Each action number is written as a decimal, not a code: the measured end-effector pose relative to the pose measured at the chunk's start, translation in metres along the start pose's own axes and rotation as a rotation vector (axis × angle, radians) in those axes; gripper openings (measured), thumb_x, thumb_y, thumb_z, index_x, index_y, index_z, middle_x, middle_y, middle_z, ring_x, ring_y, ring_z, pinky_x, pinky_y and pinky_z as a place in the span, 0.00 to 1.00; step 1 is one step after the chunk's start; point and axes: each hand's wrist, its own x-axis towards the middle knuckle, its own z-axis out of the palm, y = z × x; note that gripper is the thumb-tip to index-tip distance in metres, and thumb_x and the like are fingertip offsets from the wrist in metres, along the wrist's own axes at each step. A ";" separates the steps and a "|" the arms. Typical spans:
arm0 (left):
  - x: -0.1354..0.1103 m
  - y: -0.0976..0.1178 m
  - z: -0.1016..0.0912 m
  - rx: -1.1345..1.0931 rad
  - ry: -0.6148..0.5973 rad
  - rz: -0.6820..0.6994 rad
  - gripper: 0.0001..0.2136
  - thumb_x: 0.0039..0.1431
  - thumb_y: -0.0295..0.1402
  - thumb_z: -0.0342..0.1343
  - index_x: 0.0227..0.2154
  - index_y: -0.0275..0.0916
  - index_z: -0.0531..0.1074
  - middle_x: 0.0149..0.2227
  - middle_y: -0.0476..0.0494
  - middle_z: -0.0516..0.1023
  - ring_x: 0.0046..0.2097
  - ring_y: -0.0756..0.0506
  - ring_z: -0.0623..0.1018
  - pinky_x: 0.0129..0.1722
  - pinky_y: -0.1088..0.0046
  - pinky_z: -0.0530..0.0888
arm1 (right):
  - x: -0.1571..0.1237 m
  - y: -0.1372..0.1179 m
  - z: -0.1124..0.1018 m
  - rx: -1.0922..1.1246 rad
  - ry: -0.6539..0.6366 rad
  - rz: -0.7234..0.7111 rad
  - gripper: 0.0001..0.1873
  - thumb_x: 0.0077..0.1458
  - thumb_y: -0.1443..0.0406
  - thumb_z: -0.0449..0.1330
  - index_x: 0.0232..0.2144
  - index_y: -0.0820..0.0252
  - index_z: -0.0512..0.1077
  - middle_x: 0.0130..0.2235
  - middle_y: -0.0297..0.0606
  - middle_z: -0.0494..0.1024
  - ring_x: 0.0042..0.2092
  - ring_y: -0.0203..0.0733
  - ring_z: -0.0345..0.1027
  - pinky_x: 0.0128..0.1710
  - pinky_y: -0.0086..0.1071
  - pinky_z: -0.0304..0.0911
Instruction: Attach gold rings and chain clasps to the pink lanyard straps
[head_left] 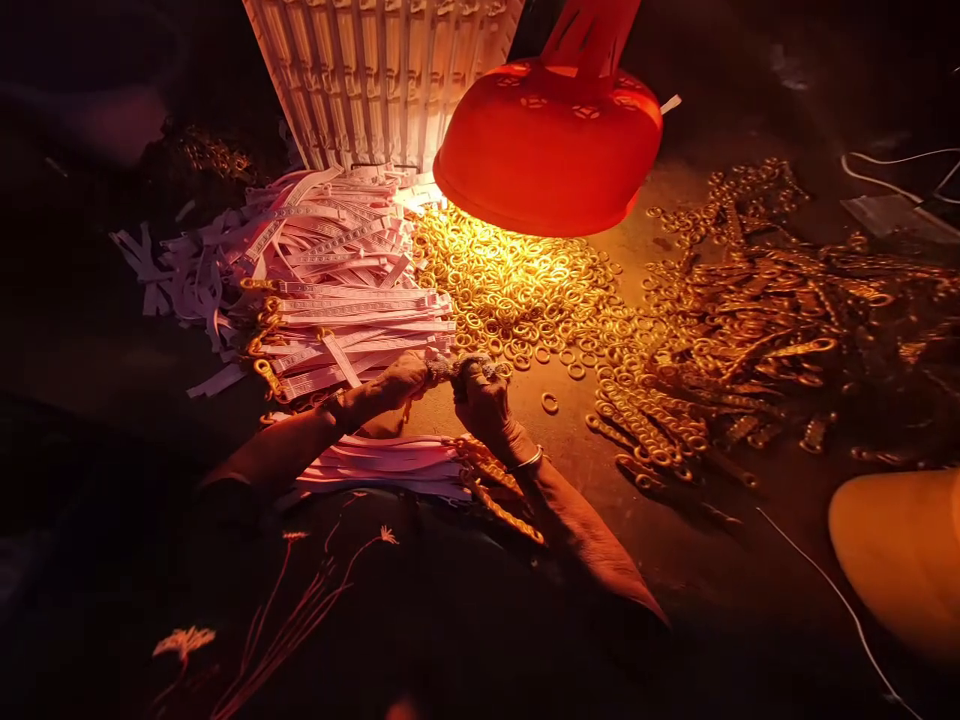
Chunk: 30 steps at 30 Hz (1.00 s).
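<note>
Hundreds of small gold-coloured parts lay about the person at work, in a dark room with one pool of light. Far left, a heap of flat white strips (337,262) spilled from beneath a slatted white crate (375,70), some loose and curled, others stacked with chain ends showing. Next came the left hand (397,385), a thin bangle (334,400) at its wrist, then the right hand (480,400), with a second bangle (527,461), the two meeting at the stack's edge. Both grips were clenched, fingers curled tight together, though from where I stood I could not make out what they pinched, perhaps a strip end. A lower bundle of strips (382,465) lay beneath them, a ridged gold chain (499,495) trailing from it. To the right, smooth gold rings (517,290) banked under a glowing red plastic tub (547,150), one stray ring (550,402) lying apart. Beyond, flat gold links (750,330) sprawled on the brown floor (697,540), and a thin white cable (840,590) ran past an orange bowl (904,560). A careless elbow could topple the slippery stack, and any tug on a chain could scatter the rings.
</note>
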 end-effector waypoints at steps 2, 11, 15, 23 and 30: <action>0.002 -0.004 -0.004 -0.058 -0.034 -0.102 0.11 0.45 0.35 0.58 0.18 0.38 0.62 0.15 0.54 0.58 0.16 0.56 0.54 0.16 0.77 0.50 | 0.002 -0.002 0.002 0.025 0.014 0.009 0.07 0.56 0.63 0.53 0.30 0.59 0.69 0.32 0.49 0.74 0.38 0.50 0.68 0.41 0.42 0.63; -0.003 -0.010 0.000 -0.055 0.085 0.157 0.22 0.40 0.50 0.67 0.21 0.36 0.66 0.18 0.51 0.67 0.19 0.55 0.63 0.18 0.77 0.58 | 0.042 0.006 -0.030 1.018 0.189 0.451 0.14 0.54 0.51 0.58 0.32 0.54 0.64 0.34 0.34 0.73 0.36 0.39 0.71 0.36 0.37 0.69; -0.006 -0.016 -0.001 -0.236 0.102 0.166 0.25 0.43 0.56 0.63 0.24 0.36 0.67 0.18 0.51 0.67 0.18 0.56 0.60 0.18 0.77 0.57 | 0.043 0.010 -0.047 1.126 0.130 0.506 0.17 0.49 0.53 0.64 0.30 0.54 0.62 0.26 0.29 0.66 0.27 0.33 0.64 0.24 0.27 0.62; -0.010 -0.009 0.003 -0.318 0.094 0.076 0.13 0.48 0.40 0.65 0.23 0.36 0.70 0.19 0.49 0.68 0.21 0.54 0.65 0.21 0.77 0.60 | 0.012 -0.019 -0.018 0.803 -0.042 0.452 0.18 0.54 0.49 0.60 0.28 0.56 0.64 0.22 0.29 0.64 0.22 0.31 0.53 0.21 0.28 0.51; -0.016 0.002 0.009 -0.354 0.020 -0.057 0.16 0.51 0.40 0.63 0.21 0.37 0.63 0.18 0.52 0.62 0.19 0.56 0.58 0.19 0.76 0.54 | 0.007 -0.030 -0.005 0.676 0.033 0.374 0.16 0.59 0.51 0.56 0.29 0.55 0.62 0.23 0.31 0.64 0.26 0.34 0.55 0.27 0.30 0.54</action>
